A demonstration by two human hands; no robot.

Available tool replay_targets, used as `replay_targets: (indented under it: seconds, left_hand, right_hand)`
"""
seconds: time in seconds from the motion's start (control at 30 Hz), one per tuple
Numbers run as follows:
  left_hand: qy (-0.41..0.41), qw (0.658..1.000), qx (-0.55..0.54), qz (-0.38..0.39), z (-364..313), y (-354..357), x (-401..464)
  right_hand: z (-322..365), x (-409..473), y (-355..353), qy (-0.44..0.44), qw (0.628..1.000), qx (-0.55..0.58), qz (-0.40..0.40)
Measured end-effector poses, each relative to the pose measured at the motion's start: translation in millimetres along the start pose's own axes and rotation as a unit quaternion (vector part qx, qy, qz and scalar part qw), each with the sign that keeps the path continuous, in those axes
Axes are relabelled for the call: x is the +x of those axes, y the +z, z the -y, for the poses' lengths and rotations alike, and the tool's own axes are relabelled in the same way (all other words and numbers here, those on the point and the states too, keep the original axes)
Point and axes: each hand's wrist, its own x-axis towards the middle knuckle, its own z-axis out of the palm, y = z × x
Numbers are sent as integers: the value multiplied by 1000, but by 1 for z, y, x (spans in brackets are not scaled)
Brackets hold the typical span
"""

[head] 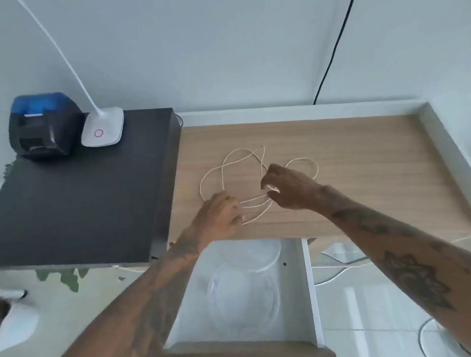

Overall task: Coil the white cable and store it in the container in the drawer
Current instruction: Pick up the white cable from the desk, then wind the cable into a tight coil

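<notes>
A thin white cable point(228, 162) lies in loose loops on the wooden desk top point(369, 173). My left hand point(220, 212) pinches several strands of it at the near side of the loops. My right hand point(288, 186) grips the strands a little to the right, fingers curled around them. Below the desk edge the white drawer point(308, 299) stands pulled out. Inside it sits a clear round container point(243, 298), and a clear round lid point(263, 255) lies behind it.
A black cabinet top point(75, 196) adjoins the desk on the left, carrying a black and blue printer point(43, 127) and a white lamp base point(103, 128). A raised white rim point(448, 144) borders the desk at back and right. Cables trail on the floor point(343, 268).
</notes>
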Motion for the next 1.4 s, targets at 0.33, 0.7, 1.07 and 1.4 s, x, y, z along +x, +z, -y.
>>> replay_targets:
  seconds: [0.33,0.7,1.07,1.4]
  left_hand:
    - [1,999,5,-36,-2,52,-27]
    - [-24,999,-29,-30,-21,40,-37]
    - [31,964,-87,-250,-44,-167,-23]
    - [75,943,-230,-228,-99,-284,-61]
  right_hand:
    - [-30,-15,71,-14,998,-61,27]
    - [1,-31,65,48,988,-133,58]
    - [103,-31,-136,45,970,-73,-228]
    - [186,-57,-208,-24,945,-72,-317]
